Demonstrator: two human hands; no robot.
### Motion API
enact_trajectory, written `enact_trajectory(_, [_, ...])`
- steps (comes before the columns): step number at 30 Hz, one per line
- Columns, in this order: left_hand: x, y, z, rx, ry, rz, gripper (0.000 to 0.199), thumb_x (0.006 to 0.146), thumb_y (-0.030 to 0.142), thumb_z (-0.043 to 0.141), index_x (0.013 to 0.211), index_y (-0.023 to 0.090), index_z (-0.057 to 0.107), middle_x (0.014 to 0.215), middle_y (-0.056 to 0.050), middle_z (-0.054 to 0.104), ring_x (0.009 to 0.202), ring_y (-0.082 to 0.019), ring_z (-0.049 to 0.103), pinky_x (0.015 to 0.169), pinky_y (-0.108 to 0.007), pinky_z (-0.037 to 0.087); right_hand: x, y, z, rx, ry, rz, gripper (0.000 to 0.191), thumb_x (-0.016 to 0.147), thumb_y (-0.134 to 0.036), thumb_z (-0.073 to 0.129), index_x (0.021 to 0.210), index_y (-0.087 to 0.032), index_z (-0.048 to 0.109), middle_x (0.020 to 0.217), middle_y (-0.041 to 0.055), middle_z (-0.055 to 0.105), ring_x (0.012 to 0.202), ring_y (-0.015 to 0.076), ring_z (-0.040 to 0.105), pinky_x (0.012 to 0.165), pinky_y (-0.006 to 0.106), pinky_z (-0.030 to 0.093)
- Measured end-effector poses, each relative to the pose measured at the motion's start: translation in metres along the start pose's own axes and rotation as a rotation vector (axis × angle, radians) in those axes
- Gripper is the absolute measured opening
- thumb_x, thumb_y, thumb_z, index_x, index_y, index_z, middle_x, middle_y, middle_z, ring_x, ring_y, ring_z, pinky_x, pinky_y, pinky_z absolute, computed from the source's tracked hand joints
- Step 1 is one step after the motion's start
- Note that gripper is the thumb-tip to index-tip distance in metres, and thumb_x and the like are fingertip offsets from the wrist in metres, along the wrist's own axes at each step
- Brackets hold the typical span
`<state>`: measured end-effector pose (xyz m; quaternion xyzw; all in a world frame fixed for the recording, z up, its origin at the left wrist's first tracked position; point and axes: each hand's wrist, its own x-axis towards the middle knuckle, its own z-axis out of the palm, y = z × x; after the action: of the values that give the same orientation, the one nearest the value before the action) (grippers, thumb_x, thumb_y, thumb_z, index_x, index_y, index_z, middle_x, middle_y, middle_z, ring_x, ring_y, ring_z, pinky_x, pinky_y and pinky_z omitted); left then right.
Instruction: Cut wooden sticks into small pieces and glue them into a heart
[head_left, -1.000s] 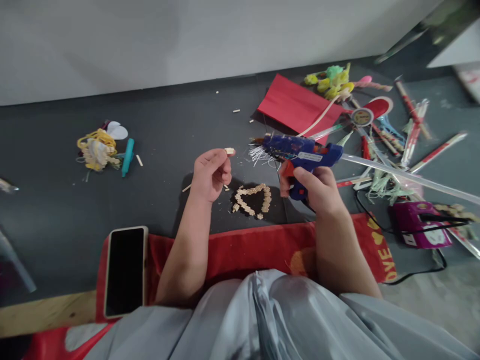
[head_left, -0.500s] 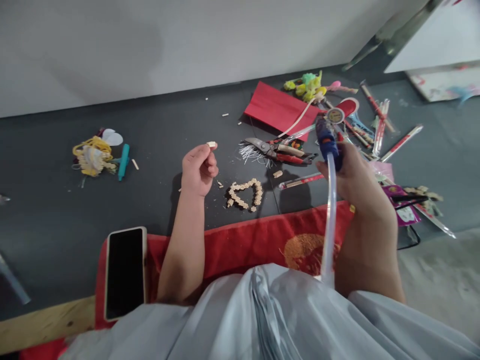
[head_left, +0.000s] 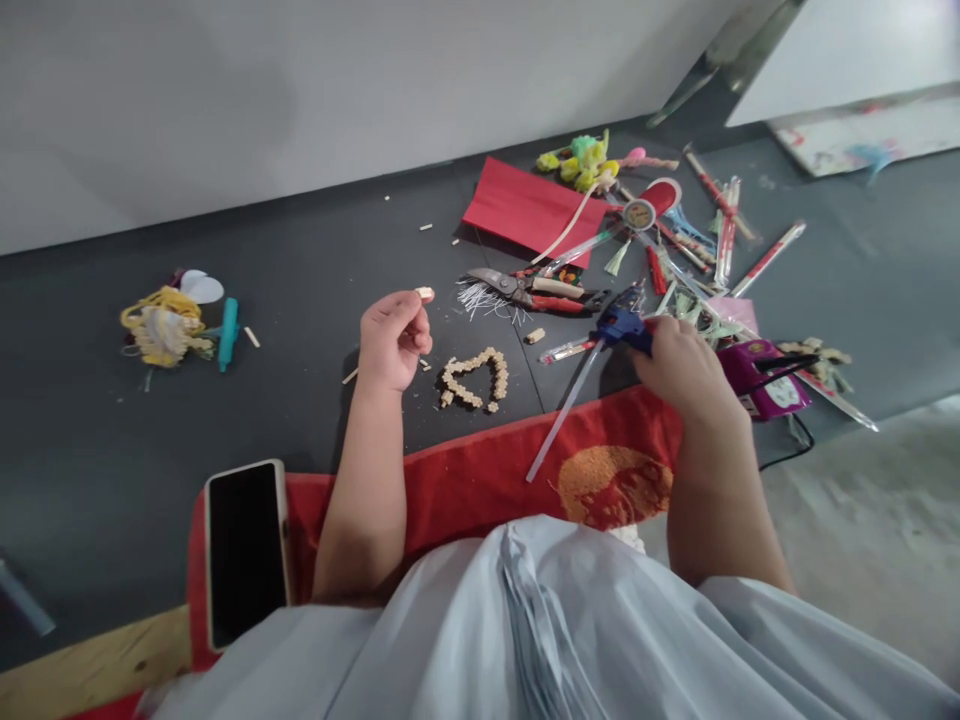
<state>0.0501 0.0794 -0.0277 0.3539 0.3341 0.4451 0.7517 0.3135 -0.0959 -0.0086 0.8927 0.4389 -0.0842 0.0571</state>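
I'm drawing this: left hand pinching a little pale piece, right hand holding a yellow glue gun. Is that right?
Not yellow: in the head view, the right hand holds a blue glue gun; the left hand pinches that pale piece.

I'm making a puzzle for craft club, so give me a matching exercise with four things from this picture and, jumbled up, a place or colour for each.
Things:
1. Glue gun
2. Phone
3. Shears
4. Wooden outline

Places and colours:
A. On the red cloth
B. Pale, beside the left hand
C. Blue, at the right hand
D. Near the red paper

Pairs: 1-C, 2-A, 3-D, 4-B
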Motion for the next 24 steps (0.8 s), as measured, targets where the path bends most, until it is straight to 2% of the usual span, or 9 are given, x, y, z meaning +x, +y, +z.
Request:
enact_trajectory(4, [0.0,0.001,-0.001,0.012,0.011,-0.004,0.028,0.061,0.038,0.088,0.07,0.017,0.072,0.047,0.007,0.053,0.035,-0.002,0.044,0.034,-0.014,0.032,-0.005,-0.005,-0.006,-0.088,-0.006,0.005,0.044,0.097,-0.025,0.05,0.131,0.001,0.052,0.125,0.0329,0.059,0.121,0.039,0.057,0.098,0.041,0.041])
enact_trajectory(8, [0.001,0.006,-0.004,0.015,0.033,0.003,0.022,0.069,0.036,0.085,0.07,0.019,0.071,0.048,0.007,0.052,0.036,-0.001,0.043,0.035,-0.014,0.032,-0.007,-0.018,-0.018,-0.121,0.084,-0.051,0.045,0.096,-0.027,0.055,0.131,0.0,0.054,0.12,0.0313,0.061,0.119,0.0387,0.058,0.098,0.043,0.043])
enact_trajectory(11, [0.001,0.011,-0.007,0.009,0.049,0.033,0.019,0.073,0.035,0.082,0.07,0.02,0.071,0.048,0.007,0.05,0.036,-0.001,0.042,0.035,-0.014,0.032,-0.006,-0.045,-0.024,-0.016,0.103,-0.256,0.04,0.094,-0.025,0.056,0.129,-0.005,0.059,0.115,0.024,0.065,0.112,0.0351,0.061,0.097,0.042,0.047])
enact_trajectory(15, [0.0,0.018,-0.012,-0.01,0.088,0.065,0.016,0.078,0.033,0.078,0.07,0.022,0.071,0.049,0.007,0.049,0.038,-0.001,0.041,0.035,-0.015,0.031,-0.002,-0.098,-0.028,0.118,0.097,-0.581,0.029,0.094,-0.023,0.053,0.118,-0.012,0.065,0.111,0.0166,0.067,0.109,0.031,0.062,0.096,0.041,0.047])
enact_trajectory(17, [0.0,0.023,-0.015,-0.044,0.11,0.063,0.016,0.08,0.033,0.077,0.069,0.022,0.071,0.05,0.007,0.048,0.038,-0.001,0.039,0.036,-0.016,0.03,0.0,-0.124,-0.03,0.125,0.037,-0.715,0.027,0.095,-0.021,0.049,0.112,-0.012,0.068,0.106,0.0156,0.068,0.105,0.0293,0.063,0.089,0.037,0.047])
enact_trajectory(20, [-0.001,0.029,-0.02,-0.097,0.102,0.062,0.019,0.079,0.038,0.079,0.07,0.024,0.071,0.049,0.007,0.044,0.039,-0.001,0.034,0.036,-0.016,0.028,0.005,-0.156,-0.032,0.08,-0.039,-0.832,0.03,0.096,-0.02,0.044,0.106,-0.013,0.071,0.106,0.0139,0.069,0.095,0.0257,0.065,0.075,0.033,0.043])
enact_trajectory(24, [-0.001,0.032,-0.023,-0.051,0.085,0.083,0.022,0.077,0.044,0.081,0.073,0.025,0.071,0.049,0.006,0.043,0.04,-0.002,0.036,0.038,-0.018,0.027,0.013,-0.186,-0.028,0.044,-0.106,-0.968,0.03,0.09,-0.017,0.045,0.099,-0.017,0.075,0.105,0.0112,0.072,0.089,0.0227,0.064,0.068,0.032,0.036])
